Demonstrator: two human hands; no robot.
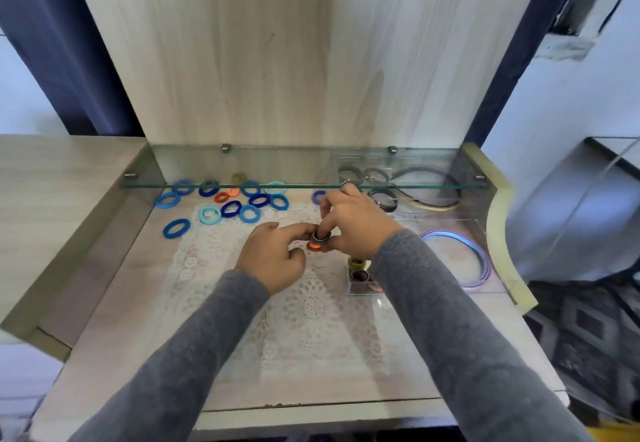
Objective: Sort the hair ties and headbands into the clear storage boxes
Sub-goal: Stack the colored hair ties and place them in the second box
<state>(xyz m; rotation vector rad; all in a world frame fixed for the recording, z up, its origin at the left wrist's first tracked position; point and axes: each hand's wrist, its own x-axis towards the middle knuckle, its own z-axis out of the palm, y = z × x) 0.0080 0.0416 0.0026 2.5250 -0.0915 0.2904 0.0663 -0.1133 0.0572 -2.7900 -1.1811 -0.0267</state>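
Pinched a small stack of hair ties (317, 241) with the left hand (273, 254) and the right hand (356, 223) together, just above the lace doily (311, 306) in the middle of the bench (114, 303). Closed the left fingers and thumb on the stack from the left side; closed the right fingertips on it from above and from the right. Showed an orange tie at the near end of the stack, with darker ties behind. Wore grey sleeves (450, 320) on both arms. Left many loose hair ties (242, 204) lying flat at the rear left of the bench, partly under the glass shelf (304, 185): mostly dark blue, light blue and turquoise, with two small orange ones among them, and one blue tie (176, 228) apart, nearer to the front. Stood just beside the right wrist a small clear box (358, 286), with an olive tie (356, 263) at its far end and some dark ones inside. Held, in a larger clear box (450, 225) at the right edge, lilac headbands (479, 261) curved along its wall. Held, in a rear clear box (408, 215) under the shelf, grey and black headbands (429, 178).
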